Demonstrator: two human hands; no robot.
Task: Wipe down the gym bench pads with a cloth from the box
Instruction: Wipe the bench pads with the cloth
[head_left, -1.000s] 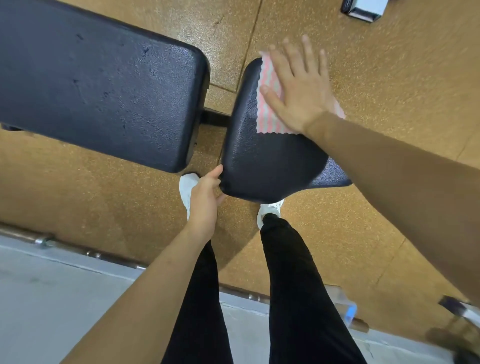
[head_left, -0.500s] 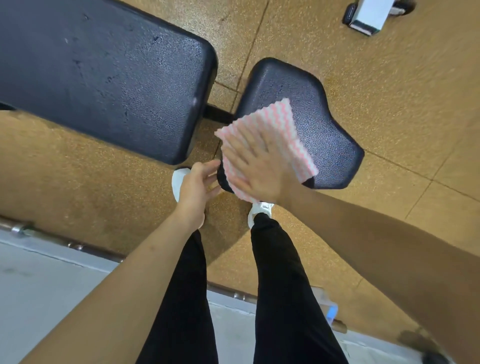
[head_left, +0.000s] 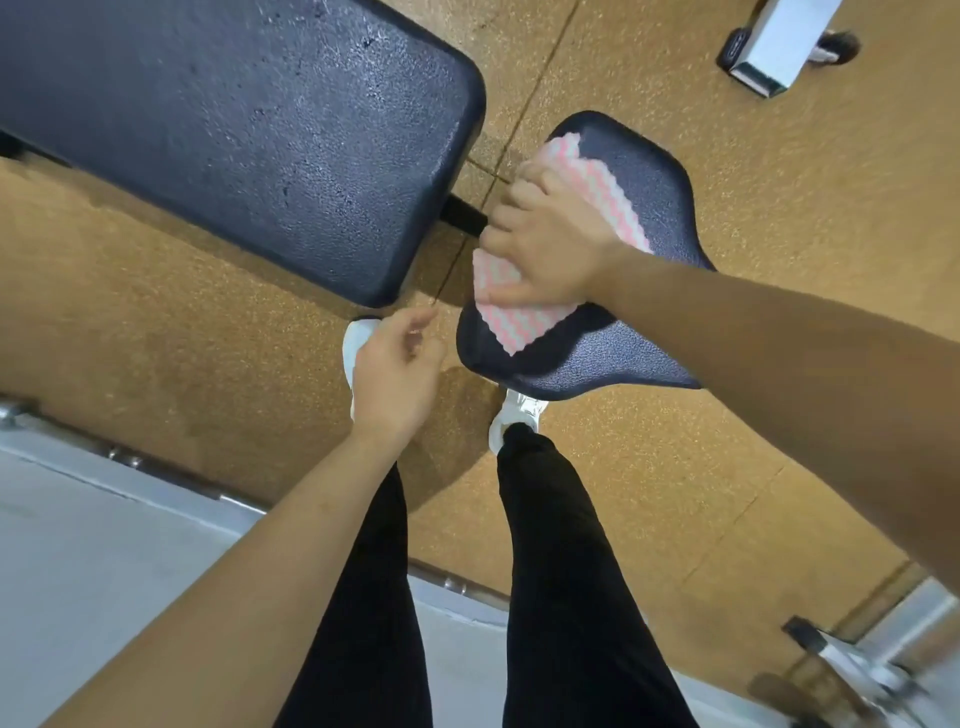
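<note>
The cloth (head_left: 511, 325) is a thin square with wavy pink and white stripes. It lies draped across the small black seat pad (head_left: 649, 176), running from the pad's narrow far end down toward its wider near end. One corner pokes out beyond the knuckles at the far end, and a broad flap spreads below the palm. The right hand (head_left: 553, 249) sits on top of it, palm down. Its fingers are bent over the pad's left edge and clamp the cloth against the vinyl there. The left hand (head_left: 395, 374) hangs in the air just left of the seat pad, touching nothing, its fingers loosely curled and holding nothing.

The bench has 2 pads. The long back pad (head_left: 249, 135) fills the upper left, black and pebbled, with a wet-looking sheen and a few scuffs. A short dark bar (head_left: 465, 215) bridges the gap between it and the seat pad, and the right hand's fingers sit close beside that bar.

Under everything is a speckled tan floor (head_left: 779, 234) with thin seams. The person stands close against the near end of the seat pad in black trousers (head_left: 566, 571) and 2 white shoes. The left shoe (head_left: 356, 338) is partly behind the left hand. The right shoe (head_left: 514, 415) is tucked under the pad's edge. A metal strip (head_left: 234, 501) divides the tan floor from a grey surface (head_left: 104, 571). A steel foot of other equipment (head_left: 774, 47) stands at the upper right, and a blurred metal piece (head_left: 852, 670) lies at the lower right.
</note>
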